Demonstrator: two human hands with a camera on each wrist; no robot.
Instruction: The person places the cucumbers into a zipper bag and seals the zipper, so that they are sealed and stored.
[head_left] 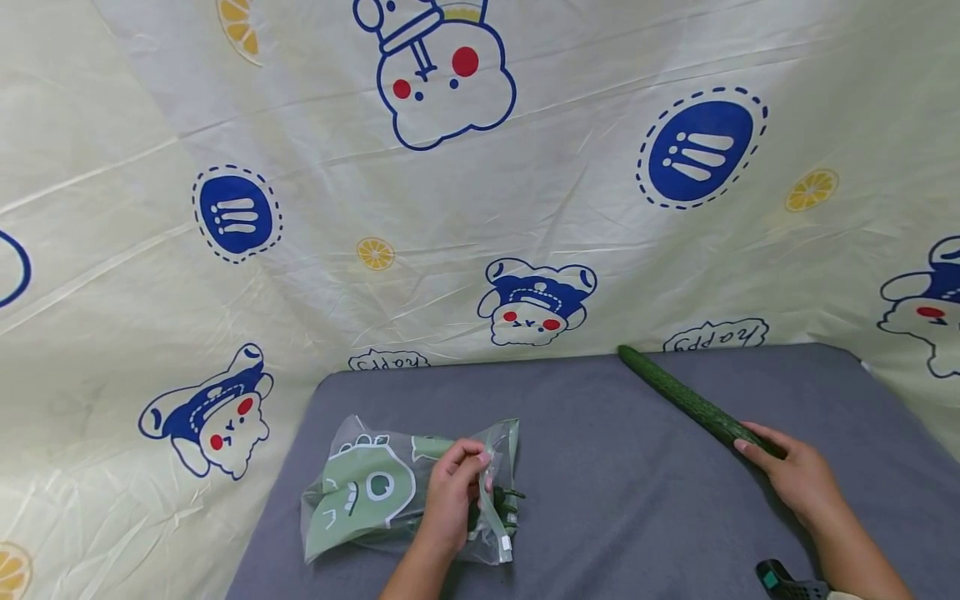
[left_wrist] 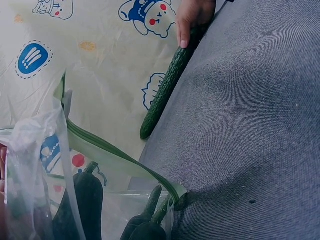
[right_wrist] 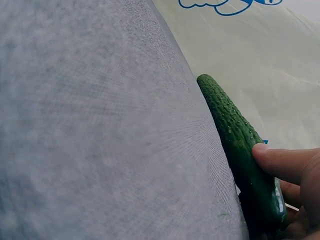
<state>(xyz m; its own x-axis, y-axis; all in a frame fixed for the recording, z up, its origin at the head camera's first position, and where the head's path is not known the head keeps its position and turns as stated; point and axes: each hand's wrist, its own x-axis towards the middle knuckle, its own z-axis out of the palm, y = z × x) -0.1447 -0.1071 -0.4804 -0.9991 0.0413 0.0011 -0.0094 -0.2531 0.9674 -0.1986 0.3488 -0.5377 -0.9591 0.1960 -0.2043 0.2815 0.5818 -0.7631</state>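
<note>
A long green cucumber [head_left: 686,400] slants over the right side of the grey surface. My right hand [head_left: 798,475] grips its near end, with the thumb [right_wrist: 282,161] lying along the skin in the right wrist view. On the left lies a clear zip bag [head_left: 360,487] with a green cartoon print. My left hand [head_left: 453,492] pinches the upper edge of the bag's mouth. The mouth faces right and gapes, as the green zip strip [left_wrist: 120,153] shows in the left wrist view. Several dark green cucumbers [left_wrist: 87,202] are inside, their stem ends toward the mouth.
A grey cloth [head_left: 600,517] covers the table. Behind it hangs a pale curtain [head_left: 315,200] printed with cartoon bears and orange slices. A small black device [head_left: 783,579] is near the right forearm at the bottom edge.
</note>
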